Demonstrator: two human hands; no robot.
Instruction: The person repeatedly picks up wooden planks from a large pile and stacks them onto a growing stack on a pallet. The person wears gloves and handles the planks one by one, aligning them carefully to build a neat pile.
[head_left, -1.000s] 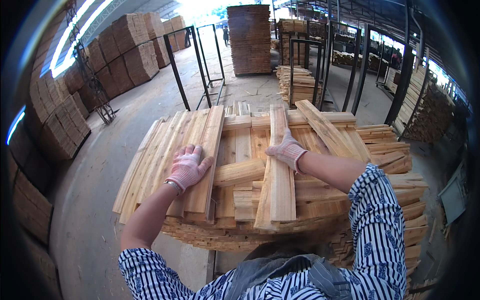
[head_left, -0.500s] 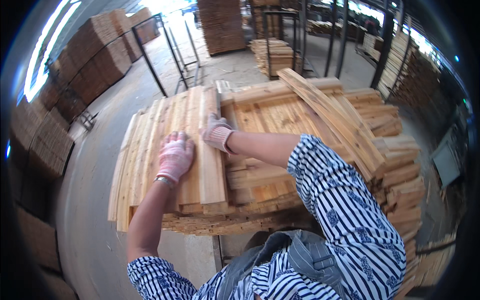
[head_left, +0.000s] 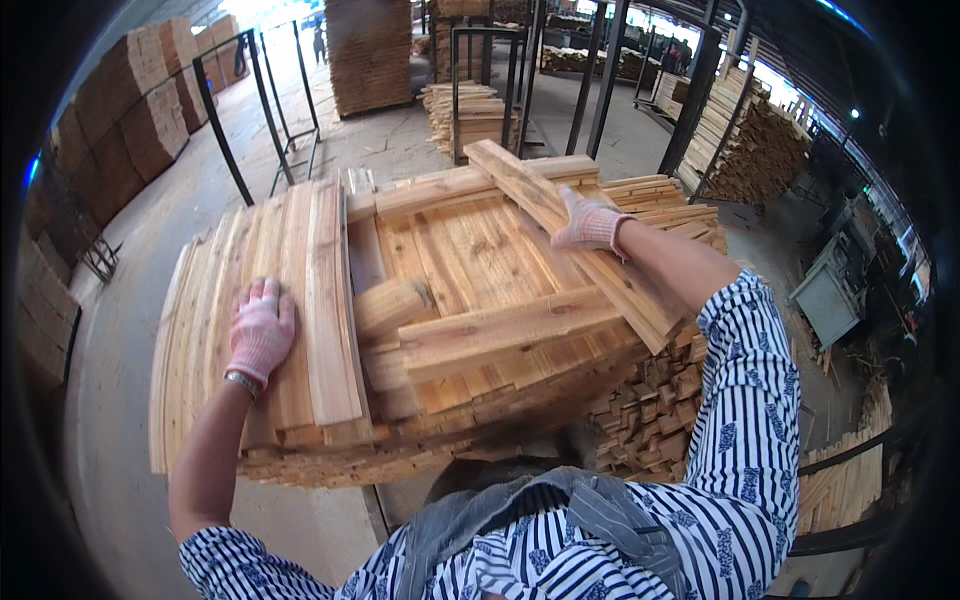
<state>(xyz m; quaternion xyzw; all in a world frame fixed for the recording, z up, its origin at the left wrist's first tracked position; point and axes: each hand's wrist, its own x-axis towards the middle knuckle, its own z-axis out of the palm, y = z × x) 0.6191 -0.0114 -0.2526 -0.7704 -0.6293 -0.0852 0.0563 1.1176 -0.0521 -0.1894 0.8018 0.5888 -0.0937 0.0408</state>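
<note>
My left hand (head_left: pixel 263 332), in a pinkish knit glove, lies flat with stretched fingers on a row of pale wooden boards (head_left: pixel 330 330) laid side by side at the left of the pile. My right hand (head_left: pixel 592 223), gloved alike, is closed over a long wooden board (head_left: pixel 518 184) lying slantwise across the right part. Its fingertips are partly hidden against the wood. Between the hands, a short board (head_left: pixel 393 305) and a longer crosswise board (head_left: pixel 510 328) rest on a layer of knotty boards (head_left: pixel 470 245).
Cut wood ends (head_left: pixel 655 405) are stacked below on the right. Beyond the pile stand a black metal frame (head_left: pixel 228 125), a tall stack of brown boards (head_left: pixel 368 60) and a smaller wood stack (head_left: pixel 470 112). A grey-green metal box (head_left: pixel 830 288) stands at the right.
My right hand has moved right, from the left row's edge to the slanted board. My left hand stays on the boards. The whole view has swung to the right.
</note>
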